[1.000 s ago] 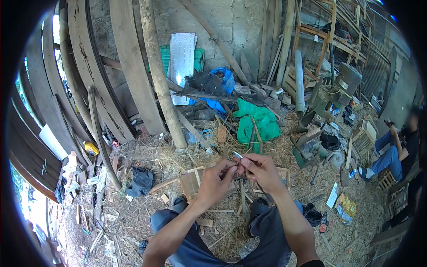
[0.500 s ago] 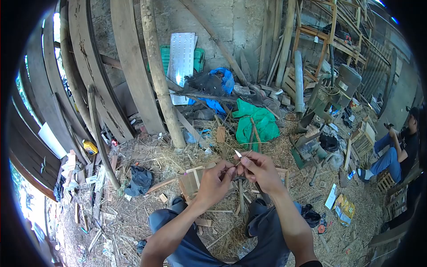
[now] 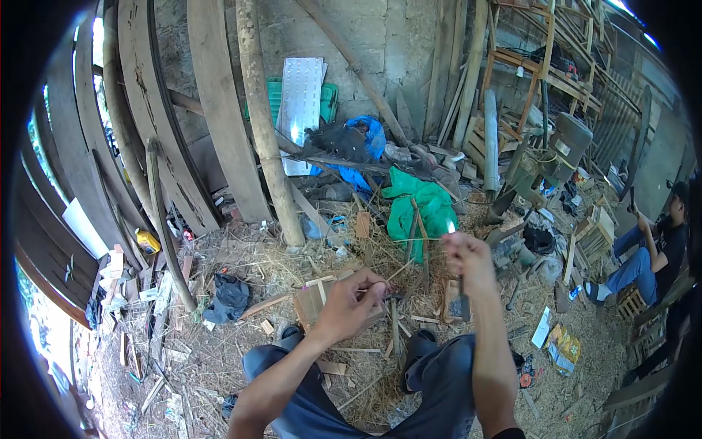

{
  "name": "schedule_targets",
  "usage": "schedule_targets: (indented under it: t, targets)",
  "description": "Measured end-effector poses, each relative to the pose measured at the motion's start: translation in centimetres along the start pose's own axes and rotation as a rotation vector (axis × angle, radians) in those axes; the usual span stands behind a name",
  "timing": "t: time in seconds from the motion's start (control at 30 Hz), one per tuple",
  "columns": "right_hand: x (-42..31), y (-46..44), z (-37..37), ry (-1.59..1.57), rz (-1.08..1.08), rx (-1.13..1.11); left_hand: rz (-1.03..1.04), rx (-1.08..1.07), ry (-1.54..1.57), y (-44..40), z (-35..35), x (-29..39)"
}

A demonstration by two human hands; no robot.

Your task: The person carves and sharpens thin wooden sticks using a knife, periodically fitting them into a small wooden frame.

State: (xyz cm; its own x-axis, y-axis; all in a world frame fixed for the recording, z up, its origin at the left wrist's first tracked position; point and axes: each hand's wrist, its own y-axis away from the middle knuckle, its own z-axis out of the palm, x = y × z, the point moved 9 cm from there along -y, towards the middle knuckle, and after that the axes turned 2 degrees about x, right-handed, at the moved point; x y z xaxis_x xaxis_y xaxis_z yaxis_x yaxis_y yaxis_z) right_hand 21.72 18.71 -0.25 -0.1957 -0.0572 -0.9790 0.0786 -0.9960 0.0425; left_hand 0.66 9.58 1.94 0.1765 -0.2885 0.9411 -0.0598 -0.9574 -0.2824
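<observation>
My left hand (image 3: 352,306) is closed in a pinch on a thin wooden stick (image 3: 399,271), whose free end points up and to the right. In my right hand (image 3: 472,265) is a knife (image 3: 465,301), its dark handle hanging below the fist and its bright blade pointing up. The knife is apart from the stick, off to its right. Beneath my left hand lies a small wooden frame or box (image 3: 311,304), partly hidden. What looks like a hammer (image 3: 395,322) is on the ground between my feet.
Ahead lies a green plastic sheet (image 3: 417,208). A wooden post (image 3: 265,132) stands at front left. A black plastic bag (image 3: 229,298) and wood scraps litter the ground. To the right are a machine (image 3: 567,143), a yellow sack (image 3: 564,350) and a seated person (image 3: 651,252).
My right hand has moved the knife up and to the right, away from the stick. My left hand stays nearly in place with the stick, whose free end is now in plain view.
</observation>
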Motion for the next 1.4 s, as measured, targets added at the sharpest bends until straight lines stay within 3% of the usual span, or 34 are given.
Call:
schedule_targets:
  t: [0.07, 0.13, 0.2, 0.3, 0.37, 0.43, 0.57, 0.63, 0.93, 1.0, 1.07, 1.13, 1.2, 1.23, 1.3, 1.4]
  targets:
    - [-1.6, -0.3, -1.3, -0.127, -0.102, -0.055, 0.005, -0.017, 0.056, -0.4, -0.6, 0.4]
    - [-2.3, 1.8, 2.2, -0.058, -0.085, -0.089, -0.101, -0.011, 0.095, -0.5, -0.7, -0.4]
    - [-2.0, 3.8, 6.7, -0.046, -0.086, -0.298, -0.123, -0.017, 0.083, -0.7, -0.5, -1.2]
    - [-0.9, 4.2, 9.2, -0.028, -0.030, -0.437, -0.085, -0.047, 0.076, -0.9, 0.5, -0.9]
    - [-1.0, 4.0, 9.0, -0.025, -0.029, -0.449, -0.037, -0.055, 0.085, -1.0, 0.6, -0.1]
    - [-1.0, 3.9, 8.7, -0.022, -0.019, -0.460, -0.163, -0.103, 0.119, -0.6, 1.0, -0.7]
    - [-0.3, 3.6, 7.9, -0.053, 0.094, -0.436, -0.181, -0.150, 0.212, -0.6, 1.3, -0.4]
    - [-0.1, 3.6, 7.5, -0.050, 0.138, -0.426, -0.350, -0.213, 0.356, -0.2, 2.0, -1.0]
    - [-0.1, 2.0, 5.8, 0.050, 0.088, -0.339, -0.203, -0.159, 0.319, -1.0, 2.2, -1.3]
    - [-1.5, 0.1, 0.7, 0.130, -0.098, 0.027, -0.179, -0.151, 0.277, -0.6, 1.1, -1.5]
    - [-1.7, -0.5, -2.1, 0.063, -0.114, 0.079, -0.153, -0.152, 0.234, -0.3, 0.2, -1.5]
    - [-2.6, -0.1, -2.1, 0.006, -0.139, 0.119, -0.296, -0.123, 0.264, -0.3, 0.0, -2.7]
    - [-1.0, 1.7, 3.2, 0.093, -0.041, -0.103, -0.294, -0.113, 0.257, -0.5, 0.3, -3.0]
    - [-0.7, 2.3, 4.4, 0.083, -0.035, -0.098, -0.297, -0.108, 0.248, -0.5, 0.4, -3.1]
    - [-0.6, 3.5, 8.0, -0.029, -0.041, -0.319, -0.299, -0.103, 0.233, -0.5, 0.6, -2.4]
    - [-0.4, 3.7, 9.3, 0.008, -0.034, -0.396, -0.273, -0.096, 0.206, -0.6, 0.6, -2.1]
